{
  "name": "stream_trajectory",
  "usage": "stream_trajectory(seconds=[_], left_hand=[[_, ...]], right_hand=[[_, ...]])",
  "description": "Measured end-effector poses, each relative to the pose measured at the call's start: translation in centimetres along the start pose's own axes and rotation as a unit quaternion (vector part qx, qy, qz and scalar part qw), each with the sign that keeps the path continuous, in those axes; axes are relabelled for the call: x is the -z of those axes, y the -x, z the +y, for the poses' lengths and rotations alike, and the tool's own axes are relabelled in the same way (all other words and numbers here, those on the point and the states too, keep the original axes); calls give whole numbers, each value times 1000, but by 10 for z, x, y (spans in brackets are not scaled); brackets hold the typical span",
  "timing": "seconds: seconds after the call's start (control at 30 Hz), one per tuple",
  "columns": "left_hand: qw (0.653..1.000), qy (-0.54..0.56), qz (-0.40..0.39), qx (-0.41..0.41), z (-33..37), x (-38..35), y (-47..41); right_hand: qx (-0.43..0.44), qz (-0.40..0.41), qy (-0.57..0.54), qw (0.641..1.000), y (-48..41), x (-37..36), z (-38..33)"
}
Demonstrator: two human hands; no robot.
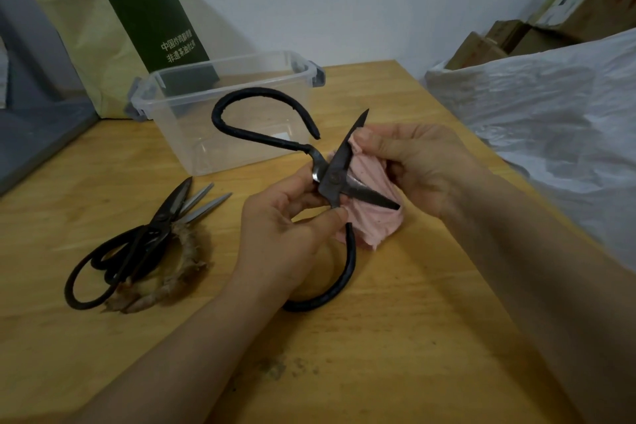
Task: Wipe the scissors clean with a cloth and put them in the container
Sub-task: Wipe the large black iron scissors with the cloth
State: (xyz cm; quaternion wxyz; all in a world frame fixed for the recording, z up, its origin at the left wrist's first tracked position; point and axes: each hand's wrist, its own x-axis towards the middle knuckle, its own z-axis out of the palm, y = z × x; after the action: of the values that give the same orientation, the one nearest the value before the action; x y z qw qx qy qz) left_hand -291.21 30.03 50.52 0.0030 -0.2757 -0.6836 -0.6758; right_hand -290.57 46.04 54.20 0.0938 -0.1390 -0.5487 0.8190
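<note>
Large black iron scissors [332, 179] with big loop handles are held above the wooden table, blades spread apart. My left hand [285, 227] pinches them near the pivot. My right hand [416, 165] holds a pink cloth [371, 220] pressed against the upper blade, with the cloth bunched behind both blades. A clear plastic container [206, 93] with grey latches stands empty behind the scissors, open at the top.
A pile of other scissors [144, 241], black and silver, lies left on the table [378, 337], one with fibre-wrapped handles. A green and yellow bag [137, 21] leans on the wall behind the container. White plastic sheeting [550, 120] and cardboard boxes [516, 38] are at the right.
</note>
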Motion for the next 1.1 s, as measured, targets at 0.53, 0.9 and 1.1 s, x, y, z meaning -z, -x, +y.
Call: stream_trajectory(seconds=[0.53, 0.9, 1.1], left_hand=[[1000, 6, -11, 28, -1, 1, -1], [998, 36, -13, 49, 1, -4, -3], [997, 35, -33, 54, 2, -5, -3]], right_hand=[[16, -49, 104, 993, 6, -5, 8], [18, -61, 124, 990, 2, -1, 10], [69, 45, 41, 996, -7, -1, 7]])
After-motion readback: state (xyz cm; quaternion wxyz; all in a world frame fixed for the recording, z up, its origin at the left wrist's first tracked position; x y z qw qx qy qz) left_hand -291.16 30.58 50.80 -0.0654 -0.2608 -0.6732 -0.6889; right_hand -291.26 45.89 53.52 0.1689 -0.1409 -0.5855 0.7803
